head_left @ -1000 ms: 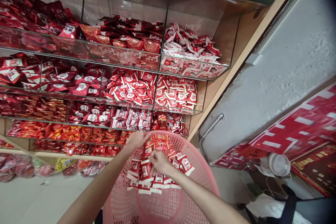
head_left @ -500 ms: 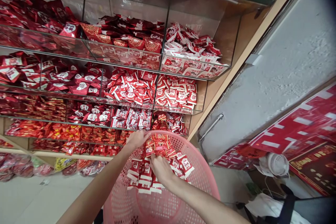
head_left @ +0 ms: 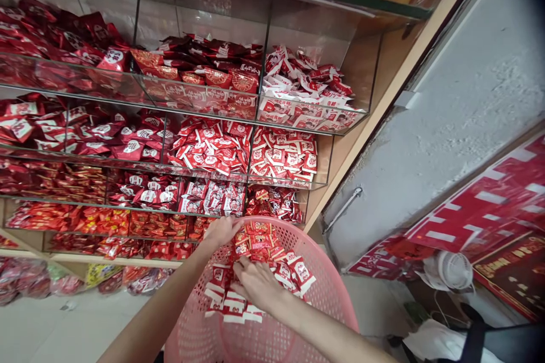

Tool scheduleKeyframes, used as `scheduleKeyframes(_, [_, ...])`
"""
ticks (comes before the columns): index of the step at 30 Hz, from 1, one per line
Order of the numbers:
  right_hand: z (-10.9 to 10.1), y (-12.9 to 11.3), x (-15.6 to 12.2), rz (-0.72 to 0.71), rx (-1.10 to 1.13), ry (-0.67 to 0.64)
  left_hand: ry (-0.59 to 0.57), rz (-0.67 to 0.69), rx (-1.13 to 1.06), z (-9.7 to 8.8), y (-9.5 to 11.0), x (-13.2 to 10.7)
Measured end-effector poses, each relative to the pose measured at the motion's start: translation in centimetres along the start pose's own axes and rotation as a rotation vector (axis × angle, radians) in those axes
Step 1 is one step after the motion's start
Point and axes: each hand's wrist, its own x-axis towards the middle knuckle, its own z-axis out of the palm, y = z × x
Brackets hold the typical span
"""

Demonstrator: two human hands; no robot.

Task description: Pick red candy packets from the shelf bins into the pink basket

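Note:
A pink plastic basket (head_left: 332,300) with perforated sides stands below the shelves. My left hand (head_left: 221,232) is closed over its far left rim. Inside the basket my right hand (head_left: 259,283) rests on small wrapped packets, fingers somewhat apart and touching them; its palm side is hidden. Red-and-white candy packets (head_left: 300,273) lie to the right of this hand, and more white-edged packets (head_left: 234,309) sit in front of it. Beyond the fingers is a heap of red-and-gold packets (head_left: 260,233).
Shelves with clear-fronted bins of red packets (head_left: 210,147) rise just behind the basket. A wooden side panel (head_left: 366,119) and a grey wall (head_left: 468,79) border them on the right. Bagged goods (head_left: 147,282) lie under the lowest shelf. A white fan-like object (head_left: 455,270) stands at right.
My right hand has shifted slightly left over the packets, and its fingers have spread from a more curled shape. My left hand stays on the rim. The view has tilted slightly.

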Motion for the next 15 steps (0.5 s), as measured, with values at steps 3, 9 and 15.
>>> scheduleKeyframes(3, [-3.3,0.7,0.5,0.027,0.061,0.174,-0.002,-0.012,-0.017,0.1,0.0,0.0])
scheduleKeyframes(9, [-12.3,6.4,1.4,0.157,0.121,0.660,0.003,0.000,0.012,0.1,0.0,0.1])
scheduleKeyframes(15, [-17.0,15.2,0.8,0.375,-0.025,0.689,0.006,0.005,-0.013,0.0,-0.1,0.1])
